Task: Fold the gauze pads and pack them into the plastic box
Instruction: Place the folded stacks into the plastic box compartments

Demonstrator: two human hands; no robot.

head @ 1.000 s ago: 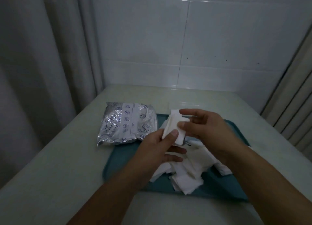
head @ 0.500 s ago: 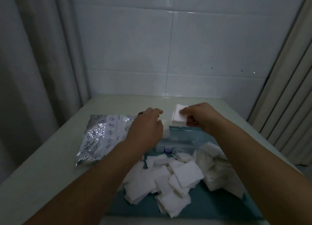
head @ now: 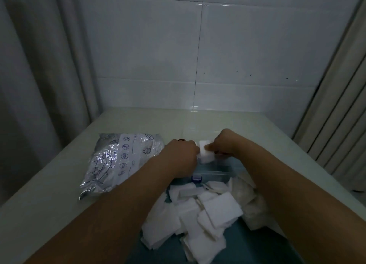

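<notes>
Our right hand has carried the small white folded gauze pad, pinched in its fingers, down to the clear plastic box on the teal tray. Our left hand, fingers curled out of sight so we cannot tell their grip, has come alongside, touching it. We judge packing under way, with many loose white gauze squares unfolded.

Dim, soft focus, wide-angle edge distortion.

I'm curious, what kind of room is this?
Probably a clinic or washroom-like work corner: glossy white wall tiles, pale curtains, and a table holding a teal tray of gauze pads.
</notes>
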